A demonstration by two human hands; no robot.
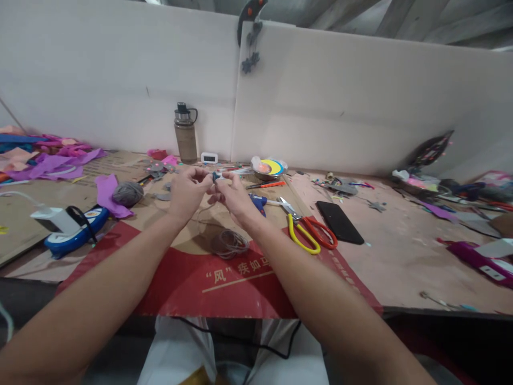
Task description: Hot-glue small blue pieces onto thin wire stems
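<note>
Both my hands meet over the table, pinching a small dark blue-grey piece (215, 176) between their fingertips; its kind is too small to make out. My left hand (189, 192) grips it from the left, fingers curled. From the other side, my right hand (233, 197) closes its thumb and fingers at the piece. A thin pale strand seems to hang below the hands. Beneath them, a loose coil of thin clear cord (230, 244) lies on a red and tan printed sheet (180, 289).
Scissors (306, 227) with yellow and red handles and a black phone (339, 221) lie to the right. Behind is a blue glue gun (258, 202). Grey yarn (127, 193), a blue power strip (76, 235) and a bottle (186, 133) stand left. A white panel (340, 101) closes the back.
</note>
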